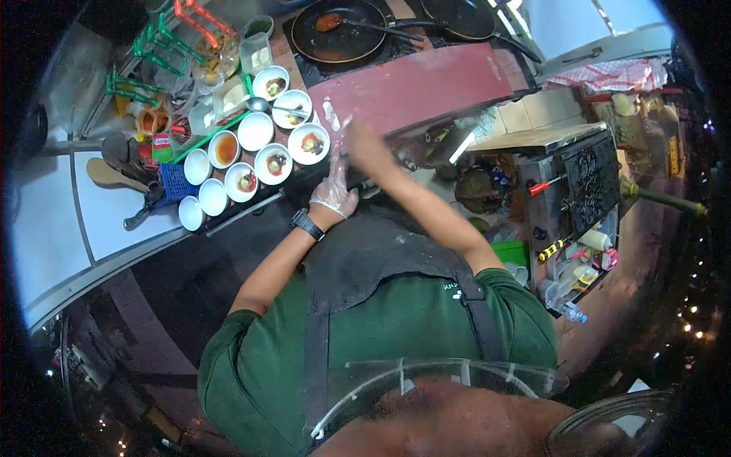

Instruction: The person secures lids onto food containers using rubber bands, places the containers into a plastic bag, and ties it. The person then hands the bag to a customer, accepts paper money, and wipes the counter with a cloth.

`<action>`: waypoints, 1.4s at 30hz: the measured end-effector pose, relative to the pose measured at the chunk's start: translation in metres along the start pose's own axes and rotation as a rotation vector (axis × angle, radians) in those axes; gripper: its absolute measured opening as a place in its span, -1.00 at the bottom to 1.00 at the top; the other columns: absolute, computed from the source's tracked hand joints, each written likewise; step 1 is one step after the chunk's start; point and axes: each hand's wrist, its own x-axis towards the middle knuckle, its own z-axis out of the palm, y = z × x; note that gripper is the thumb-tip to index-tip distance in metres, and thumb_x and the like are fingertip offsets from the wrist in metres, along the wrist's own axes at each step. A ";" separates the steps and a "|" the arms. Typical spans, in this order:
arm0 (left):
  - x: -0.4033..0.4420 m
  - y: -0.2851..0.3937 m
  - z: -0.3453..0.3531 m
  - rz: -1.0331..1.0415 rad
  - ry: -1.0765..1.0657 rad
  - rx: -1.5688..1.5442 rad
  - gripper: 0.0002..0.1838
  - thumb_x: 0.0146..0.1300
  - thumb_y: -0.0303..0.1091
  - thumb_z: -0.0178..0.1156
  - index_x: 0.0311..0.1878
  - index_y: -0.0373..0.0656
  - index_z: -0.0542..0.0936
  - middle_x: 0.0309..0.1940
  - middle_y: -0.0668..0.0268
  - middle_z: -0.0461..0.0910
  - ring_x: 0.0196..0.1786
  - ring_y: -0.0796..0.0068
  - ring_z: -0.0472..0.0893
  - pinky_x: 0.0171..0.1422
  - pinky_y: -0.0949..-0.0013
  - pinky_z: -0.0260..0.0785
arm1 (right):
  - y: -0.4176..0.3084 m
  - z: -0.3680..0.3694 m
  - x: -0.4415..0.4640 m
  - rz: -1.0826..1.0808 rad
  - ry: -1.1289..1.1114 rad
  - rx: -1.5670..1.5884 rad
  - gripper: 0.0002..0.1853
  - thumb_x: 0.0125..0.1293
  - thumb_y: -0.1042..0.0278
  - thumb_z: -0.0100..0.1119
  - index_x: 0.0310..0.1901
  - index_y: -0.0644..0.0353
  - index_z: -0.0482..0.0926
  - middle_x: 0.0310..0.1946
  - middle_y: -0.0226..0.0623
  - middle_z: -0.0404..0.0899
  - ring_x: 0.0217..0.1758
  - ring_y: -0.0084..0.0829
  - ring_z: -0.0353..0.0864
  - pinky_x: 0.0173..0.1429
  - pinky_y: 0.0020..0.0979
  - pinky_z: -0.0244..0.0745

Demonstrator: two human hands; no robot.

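Note:
My left hand (336,192) wears a clear plastic glove, with a watch (307,225) on the wrist. Its fingers point up past the red board's left end, stretched out. Just right of those fingers my right hand (368,148) is curled and blurred; whatever it may pinch is hidden. Left of the hands stand several white bowls (256,132). A few, such as the nearest bowl (309,143), contain a small heap of food and red sauce; one bowl (224,149) has brown liquid. A metal ladle (257,104) lies across the upper bowls.
The red board (426,87) stretches right from the hands. Behind it a frying pan (339,32) holds a sauce-covered spatula, beside a second pan (461,17). A blue basket (177,181) and wooden spoon (114,174) are left. A stove unit (582,183) stands right.

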 end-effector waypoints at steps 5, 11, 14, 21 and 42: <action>-0.004 0.000 0.002 -0.041 -0.018 -0.054 -0.36 0.10 -0.27 0.24 0.25 -0.34 0.36 0.56 -0.27 -0.01 -0.14 -0.33 0.67 -0.01 -0.21 0.55 | 0.040 0.008 0.008 -0.001 0.234 0.359 -0.77 0.36 0.40 0.04 -0.25 0.33 0.68 -0.13 0.00 0.67 -0.02 -0.15 0.62 0.13 -0.14 0.49; -0.003 0.009 -0.001 -0.046 0.018 -0.033 -0.41 0.06 -0.26 0.27 0.17 -0.30 0.40 0.59 -0.21 -0.03 -0.16 -0.31 0.68 -0.03 -0.19 0.55 | 0.164 -0.005 0.078 0.342 0.337 0.314 -0.76 0.35 0.41 0.01 -0.30 0.29 0.68 -0.31 -0.10 0.68 -0.18 -0.21 0.61 -0.16 -0.21 0.44; -0.001 0.008 0.000 -0.064 0.036 -0.019 -0.45 0.07 -0.23 0.31 0.11 -0.26 0.43 0.62 -0.18 -0.11 -0.16 -0.34 0.65 -0.10 -0.15 0.53 | 0.137 0.024 0.098 0.331 0.174 0.115 -0.81 0.20 0.54 0.10 -0.24 0.28 0.71 -0.17 -0.02 0.67 -0.01 -0.06 0.62 0.07 -0.09 0.49; 0.004 0.026 -0.002 -0.166 -0.058 -0.005 -0.43 0.07 -0.27 0.33 0.14 -0.27 0.44 0.62 -0.14 -0.08 -0.14 -0.31 0.67 0.00 -0.19 0.52 | 0.029 -0.006 0.099 0.102 0.070 0.390 -0.78 0.13 0.57 0.11 -0.20 0.35 0.69 -0.12 0.07 0.65 0.03 0.01 0.60 0.24 -0.08 0.47; 0.016 0.030 0.003 -0.093 -0.154 0.045 -0.41 0.04 -0.20 0.40 0.11 -0.25 0.45 0.58 -0.42 -0.42 -0.14 -0.35 0.68 -0.11 -0.07 0.59 | 0.252 -0.069 -0.032 0.534 0.429 0.020 -0.80 0.30 0.55 0.00 -0.19 0.25 0.65 -0.22 -0.04 0.64 -0.10 -0.02 0.58 0.03 -0.01 0.48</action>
